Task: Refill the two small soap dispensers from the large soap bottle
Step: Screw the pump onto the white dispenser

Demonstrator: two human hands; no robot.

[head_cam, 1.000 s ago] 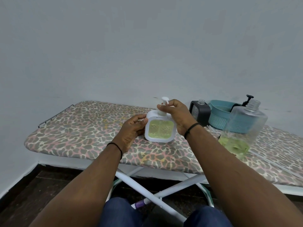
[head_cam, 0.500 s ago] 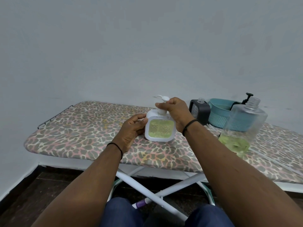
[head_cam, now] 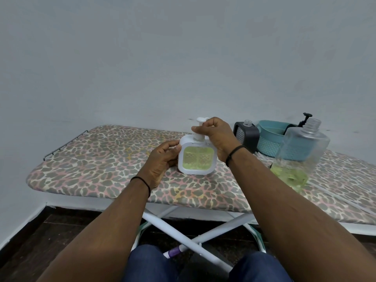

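A small white square soap dispenser, full of green soap, stands upright on the leopard-print ironing board. My left hand grips its left side. My right hand pinches the white pump head at its top. Behind and to the right stands a small black dispenser with its neck open and no pump. The large clear soap bottle stands uncapped at the right with a little green soap at its bottom.
A teal basket sits behind the large bottle, with a black pump sticking up from it. The wall runs right behind the board. White crossed legs show under the board, and my knees are below.
My right hand has turned on the white pump head, whose nozzle has swung round. My left hand keeps its hold on the dispenser body.
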